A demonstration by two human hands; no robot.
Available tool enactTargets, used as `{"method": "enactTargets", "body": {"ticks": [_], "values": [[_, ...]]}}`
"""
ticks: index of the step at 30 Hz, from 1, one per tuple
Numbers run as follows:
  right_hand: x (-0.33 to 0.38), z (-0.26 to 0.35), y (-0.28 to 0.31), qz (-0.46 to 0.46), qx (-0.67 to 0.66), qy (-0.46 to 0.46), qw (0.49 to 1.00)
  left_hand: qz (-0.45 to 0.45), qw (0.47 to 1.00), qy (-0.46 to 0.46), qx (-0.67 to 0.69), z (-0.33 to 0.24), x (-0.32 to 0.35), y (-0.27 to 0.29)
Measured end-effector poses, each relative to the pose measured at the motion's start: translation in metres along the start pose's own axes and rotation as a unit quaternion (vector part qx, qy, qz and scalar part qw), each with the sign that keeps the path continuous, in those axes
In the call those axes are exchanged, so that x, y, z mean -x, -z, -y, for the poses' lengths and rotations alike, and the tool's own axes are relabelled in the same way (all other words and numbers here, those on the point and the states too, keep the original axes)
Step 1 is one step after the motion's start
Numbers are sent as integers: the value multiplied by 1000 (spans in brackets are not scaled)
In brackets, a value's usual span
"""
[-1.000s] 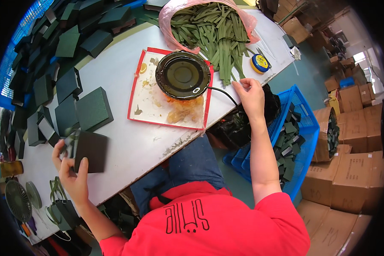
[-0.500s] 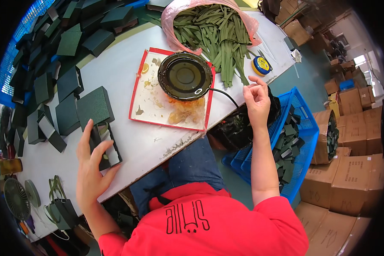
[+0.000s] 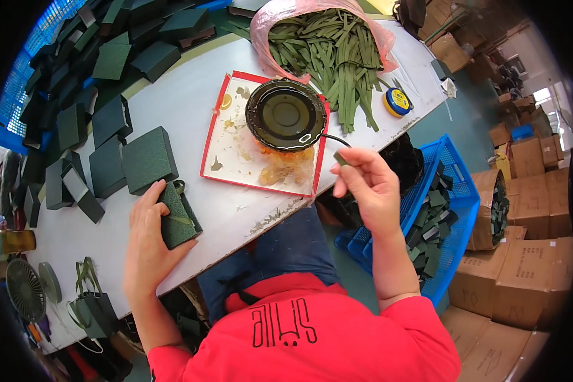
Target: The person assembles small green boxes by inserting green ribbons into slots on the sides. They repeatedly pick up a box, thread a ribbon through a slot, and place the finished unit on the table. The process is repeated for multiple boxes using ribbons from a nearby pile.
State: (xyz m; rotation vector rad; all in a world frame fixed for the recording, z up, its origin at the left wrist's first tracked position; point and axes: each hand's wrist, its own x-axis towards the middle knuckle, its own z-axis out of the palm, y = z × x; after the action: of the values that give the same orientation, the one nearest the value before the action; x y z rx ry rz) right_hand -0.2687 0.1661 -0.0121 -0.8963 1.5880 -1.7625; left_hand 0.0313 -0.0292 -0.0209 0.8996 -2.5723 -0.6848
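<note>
My left hand [image 3: 151, 239] is curled round the side of a small dark green box [image 3: 179, 224] on the white table, fingers at its far edge and thumb at its near end. A narrow green strip lies across the box's face, and a small loop shows at its far end. Above the table's front edge, my right hand [image 3: 370, 184] pinches the end of a green ribbon strip [image 3: 341, 159] between thumb and fingertips. Left of that hand stands a round black pot of dark liquid [image 3: 286, 114], on a red-edged white tray [image 3: 218, 143] stained with dried amber residue.
Green ribbon strips [image 3: 337, 63] spill from a pink plastic bag [image 3: 261, 38]. A blue and yellow tin [image 3: 396, 102] sits near the table edge. Dark green boxes [image 3: 149, 159] crowd the left side. A blue crate [image 3: 465, 191] of green pieces and cardboard boxes [image 3: 535, 274] stand at right.
The box at my left hand has turned, its hollow side giving way to a flat green face. My right hand has come left and nearer from the strips, a ribbon end now showing in its fingertips.
</note>
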Motion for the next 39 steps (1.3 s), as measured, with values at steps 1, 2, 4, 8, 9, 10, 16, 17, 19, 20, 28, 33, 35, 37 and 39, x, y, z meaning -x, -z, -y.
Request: {"method": "enactTargets", "body": {"ticks": [1, 2, 4, 8, 9, 10, 16, 17, 19, 20, 28, 33, 35, 37, 39], "values": [[-1, -1, -9, -14, -43, -8, 999, -6, 1000, 11, 9, 0, 1, -1], [-3, -1, -15, -31, -60, -36, 997, -10, 1000, -1, -13, 0, 2, 0], [-7, -4, -17, -46, -73, -85, 993, -19, 998, -25, -57, -2, 2, 2], [-17, -20, -12, -15, -105, -132, 986, -25, 997, -26, -68, -3, 3, 2], [-19, -21, -13, -2, -125, -135, 983, -29, 996, -29, -78, -5, 3, 1], [-20, -20, -15, -11, -130, -142, 981, -33, 995, -32, -87, -5, 3, 1], [-26, -23, -24, -26, -141, -161, 976, -31, 998, 0, -55, -5, 8, -5], [-27, -26, -23, -26, -143, -164, 976, -33, 998, -2, -53, -5, 8, -5], [-28, -27, -23, -31, -138, -168, 976, -36, 998, -6, -49, -4, 9, -6], [-29, -27, -25, -36, -130, -169, 976, -40, 998, -5, -45, -3, 9, -6], [-34, -31, -28, -43, -129, -170, 976, -78, 997, 14, -24, -6, 13, -19], [-34, -27, -25, -44, -139, -184, 972, -85, 996, -2, -32, -5, 12, -21], [-30, -26, -25, -51, -154, -170, 972, -87, 996, -12, -27, -3, 12, -22], [-23, -22, -27, -56, -154, -153, 975, -92, 995, -20, -14, 1, 12, -22], [-12, -13, -36, -56, -145, -136, 978, -92, 994, -41, 43, 3, 12, -20]]}}
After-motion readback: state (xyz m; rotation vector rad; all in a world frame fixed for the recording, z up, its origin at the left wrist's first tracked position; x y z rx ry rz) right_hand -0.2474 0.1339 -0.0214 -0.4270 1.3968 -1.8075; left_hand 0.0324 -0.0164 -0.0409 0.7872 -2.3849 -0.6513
